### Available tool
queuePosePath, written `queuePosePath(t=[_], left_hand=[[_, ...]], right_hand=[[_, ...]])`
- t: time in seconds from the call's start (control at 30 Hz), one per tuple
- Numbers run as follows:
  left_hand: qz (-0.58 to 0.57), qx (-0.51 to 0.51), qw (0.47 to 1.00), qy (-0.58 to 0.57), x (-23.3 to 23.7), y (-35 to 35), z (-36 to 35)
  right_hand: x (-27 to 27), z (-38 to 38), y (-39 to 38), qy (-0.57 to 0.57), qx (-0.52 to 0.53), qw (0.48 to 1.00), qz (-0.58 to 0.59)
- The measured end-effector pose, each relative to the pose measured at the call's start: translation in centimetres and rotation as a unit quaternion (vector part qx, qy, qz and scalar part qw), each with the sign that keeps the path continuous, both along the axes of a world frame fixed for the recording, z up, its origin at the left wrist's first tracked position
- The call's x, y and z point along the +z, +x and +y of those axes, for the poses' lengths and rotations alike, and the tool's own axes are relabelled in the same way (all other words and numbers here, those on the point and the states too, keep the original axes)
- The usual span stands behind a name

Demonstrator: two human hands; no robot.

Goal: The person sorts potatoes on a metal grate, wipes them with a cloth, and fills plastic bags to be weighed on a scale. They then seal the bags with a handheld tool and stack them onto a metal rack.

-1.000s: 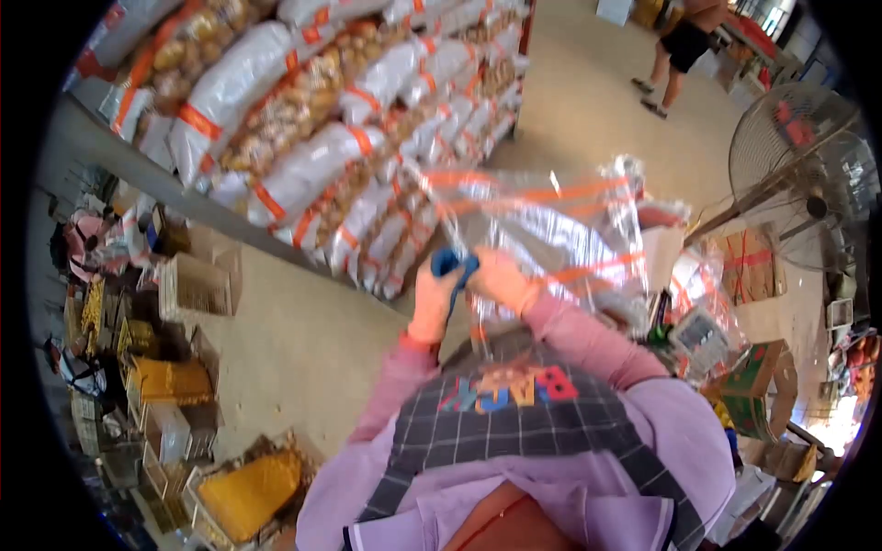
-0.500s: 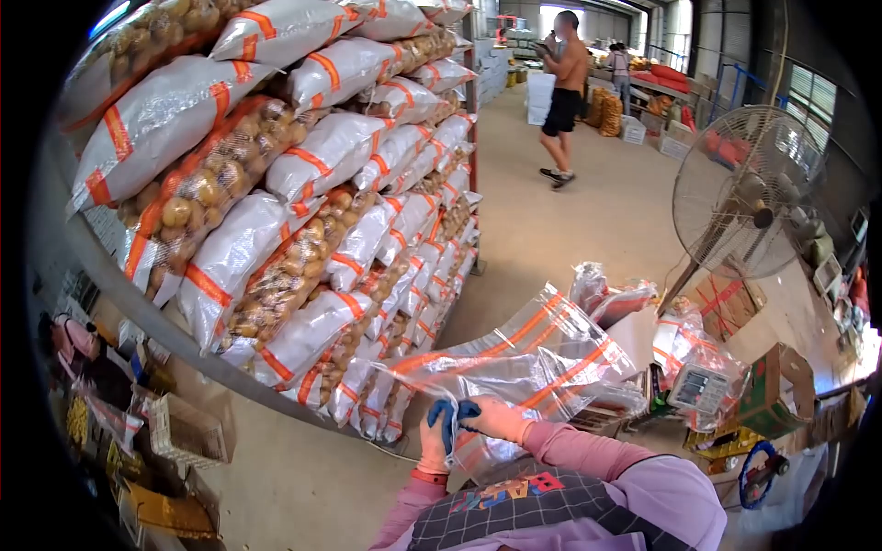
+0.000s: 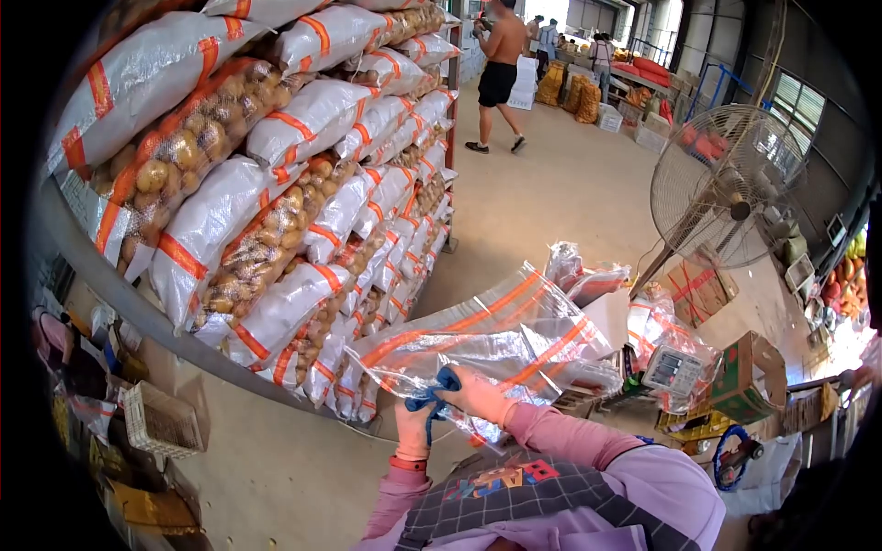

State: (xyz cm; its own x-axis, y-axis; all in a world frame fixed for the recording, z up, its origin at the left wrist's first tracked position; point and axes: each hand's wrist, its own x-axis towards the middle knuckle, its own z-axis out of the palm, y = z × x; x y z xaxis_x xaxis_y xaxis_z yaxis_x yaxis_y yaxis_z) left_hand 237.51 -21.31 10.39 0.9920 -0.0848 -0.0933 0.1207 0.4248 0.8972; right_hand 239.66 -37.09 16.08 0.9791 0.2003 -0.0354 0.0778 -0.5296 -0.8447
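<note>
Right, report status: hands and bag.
Left hand shut on near edge of clear orange-striped bag. Right hand shut on it beside. Bag looks empty, held up flat. Potato sacks stacked left, clear of it.

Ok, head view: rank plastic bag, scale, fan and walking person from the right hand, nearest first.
1. plastic bag, held in the right hand.
2. scale, to its right.
3. fan, upper right.
4. walking person, far up the aisle.

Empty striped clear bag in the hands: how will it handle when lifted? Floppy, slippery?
Likely floppy: the clear bag sags and creases beyond where the left hand and right hand pinch its edge. Probably very light, since it looks empty. Its glossy film may be slippery in a loose grip.
</note>
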Motion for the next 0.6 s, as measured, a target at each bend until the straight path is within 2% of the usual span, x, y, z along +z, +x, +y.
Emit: queuePosePath(t=[0.07, 0.1, 0.13, 0.17, 0.2, 0.23, 0.27, 0.3, 0.33, 0.37, 0.4, 0.43, 0.47, 0.5, 0.53, 0.6], left_hand=[[-0.03, 0.052, 0.995, 0.081, -0.3, -1.0, 0.6], [-0.006, 0.147, 0.989, -0.029, 0.3, -1.7, 0.5], [0.061, 0.17, 0.978, -0.104, -0.3, -2.4, 2.1], [0.066, 0.195, 0.957, -0.206, 3.0, -4.1, 3.1], [0.038, 0.23, 0.963, -0.133, 0.5, -4.2, 5.6], [-0.011, 0.255, 0.96, 0.114, -3.6, -4.8, 9.7], [-0.045, 0.27, 0.87, 0.409, -6.4, -6.4, 13.9], [-0.037, 0.266, 0.755, 0.599, -8.1, -8.5, 18.3], [-0.029, 0.254, 0.623, 0.739, -9.4, -11.0, 22.5], [-0.023, 0.298, 0.602, 0.741, -7.7, -14.3, 23.9], [-0.056, 0.32, 0.555, 0.765, -4.8, -17.8, 23.9], [-0.104, 0.324, 0.482, 0.807, -2.0, -20.7, 24.0], [-0.165, 0.315, 0.385, 0.852, 0.6, -22.5, 23.7], [-0.099, 0.448, 0.706, 0.539, 2.8, -23.0, 22.4], [-0.004, 0.487, 0.867, 0.107, 5.2, -22.9, 20.3], [0.061, 0.425, 0.881, 0.199, 7.0, -20.3, 16.6]], right_hand=[[0.5, 0.7, 0.6, -0.009, 0.022, 1.0, 0.002], [-0.1, 1.1, 1.0, 0.006, 0.045, 0.999, -0.022], [-0.3, 1.6, 1.3, 0.023, 0.068, 0.997, -0.043], [0.6, 2.2, 1.8, 0.023, 0.074, 0.997, -0.015], [1.4, 3.1, 2.3, 0.025, 0.08, 0.996, 0.015], [1.2, 4.3, 2.4, 0.069, 0.104, 0.992, 0.007], [0.9, 5.7, 2.4, 0.115, 0.126, 0.985, -0.002], [1.4, 7.3, 1.8, 0.104, 0.218, 0.97, 0.01], [2.2, 8.8, 1.0, 0.095, 0.308, 0.947, 0.019], [2.4, 10.2, -0.6, 0.104, 0.365, 0.925, 0.001], [2.3, 11.2, -2.4, 0.115, 0.42, 0.9, -0.018], [2.4, 11.4, -3.3, 0.129, 0.417, 0.9, -0.014], [2.4, 11.4, -4.1, 0.139, 0.433, 0.89, 0.022], [2.3, 11.2, -4.6, 0.149, 0.45, 0.879, 0.058], [1.6, 10.2, -4.2, 0.173, 0.423, 0.887, 0.068], [-2.9, 7.9, -1.6, 0.22, 0.37, 0.9, 0.068]])
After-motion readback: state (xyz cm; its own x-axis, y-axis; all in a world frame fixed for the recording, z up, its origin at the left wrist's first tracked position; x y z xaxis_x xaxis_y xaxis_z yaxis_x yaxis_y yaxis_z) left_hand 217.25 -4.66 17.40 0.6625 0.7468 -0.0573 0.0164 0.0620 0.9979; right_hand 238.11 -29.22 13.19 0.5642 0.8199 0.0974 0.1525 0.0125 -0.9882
